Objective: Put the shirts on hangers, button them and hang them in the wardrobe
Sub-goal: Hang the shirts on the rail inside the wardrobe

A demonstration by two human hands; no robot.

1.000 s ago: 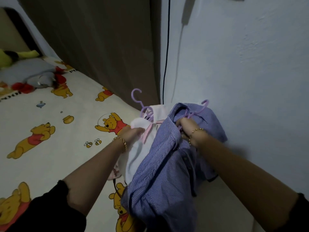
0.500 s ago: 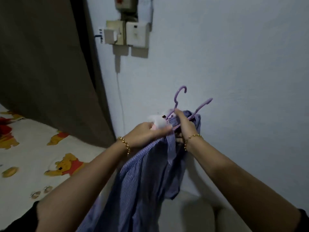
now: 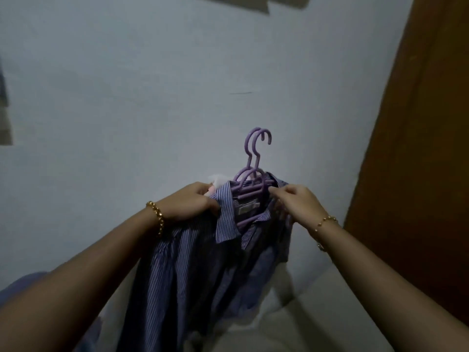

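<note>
A blue striped shirt point(image 3: 193, 270) hangs in front of me on purple hangers point(image 3: 251, 179), whose two hooks point up side by side. My left hand point(image 3: 193, 201) grips the shirt's left shoulder by the collar, together with a bit of white and pink cloth point(image 3: 215, 182) behind it. My right hand point(image 3: 297, 201) pinches the right end of the hangers and the shirt's right shoulder. The collar is spread, showing the neck label. The shirt front hangs open and crumpled below.
A pale blue wall point(image 3: 152, 97) fills the view ahead. A brown wooden panel point(image 3: 426, 148), door or wardrobe side, stands at the right. A light surface point(image 3: 317, 313) lies below the shirt.
The view has swung right, away from the bed and the wall sockets. Both hands lifted the shirt and spread apart to its shoulders; the hanger hooks now stand upright together.
</note>
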